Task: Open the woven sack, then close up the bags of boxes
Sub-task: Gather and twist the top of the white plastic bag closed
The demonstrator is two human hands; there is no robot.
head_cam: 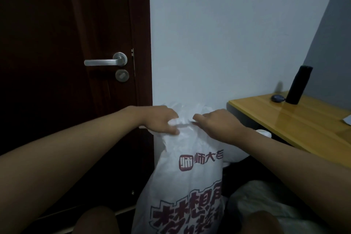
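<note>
A person's left hand point(161, 121) and right hand point(214, 122) grip the bunched top of a white woven sack point(186, 176) printed with dark red characters, the sack standing upright between the person's knees in the lower middle of the view. The left fingers point(173, 131) are curled round a fold of the sack's mouth; the right fingers curl under and pinch the fabric just beside them, with only a short twist of material between the two hands. The sack's neck rises against a pale wall point(228, 34), close to the edge of a dark wooden door point(66, 43) with a metal lever handle point(106, 61) on the left. To the right, the corner of a yellow wooden table point(284, 119) juts toward the sack, well apart from the right forearm; on it stand a tall black bottle point(299, 84) and a small dark object point(277, 98), and a white scrap of paper lies at the frame's edge. A pale bag point(266, 201) lies low on the right, beside the sack.
</note>
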